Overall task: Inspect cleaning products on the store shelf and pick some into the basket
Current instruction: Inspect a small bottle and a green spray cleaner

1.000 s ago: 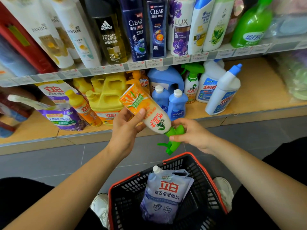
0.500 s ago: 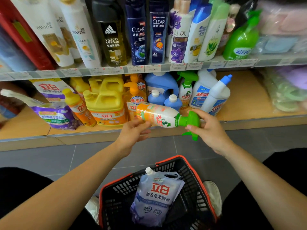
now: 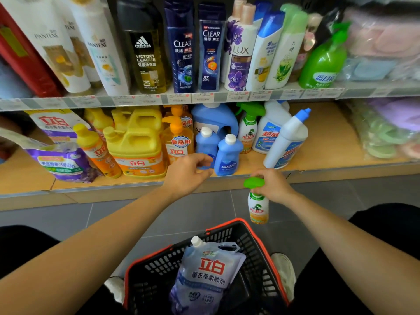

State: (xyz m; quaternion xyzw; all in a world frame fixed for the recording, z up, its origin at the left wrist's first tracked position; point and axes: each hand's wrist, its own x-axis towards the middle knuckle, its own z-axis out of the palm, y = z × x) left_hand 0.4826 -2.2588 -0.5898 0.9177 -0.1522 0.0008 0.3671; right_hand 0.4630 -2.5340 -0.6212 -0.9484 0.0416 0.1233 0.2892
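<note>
**Fig.** Head view, person at store shelf; near to far.

**Foreground:** black basket (image 3: 156, 267) w/ red rim stands on the floor btwn the person's white shoes (image 3: 284, 271). One pale-blue refill pouch (image 3: 209, 269) lies inside, spout toward the shelf.

**Mid:** right hand (image 3: 272, 185) is curled round the green trigger head of a spray bottle (image 3: 258, 206). The bottle hangs upright over the floor, just past the basket's far right corner, not in it. Left hand (image 3: 186, 173) reaches toward the lower shelf (image 3: 322, 142), fingers half-curled, holding nothing. Its fingertips overlap the left one of two small blue bottles (image 3: 228, 155); contact can't be told.

**Background, lower shelf, L to R:** purple pouches (image 3: 63, 164), yellow jug (image 3: 136, 144), orange pump bottle (image 3: 178, 142), second green-trigger sprayer (image 3: 248, 130), white bottle w/ blue cap (image 3: 286, 142).

**Upper shelf** (image 3: 204, 97): shampoo & body-wash bottles (image 3: 181, 46).
</note>
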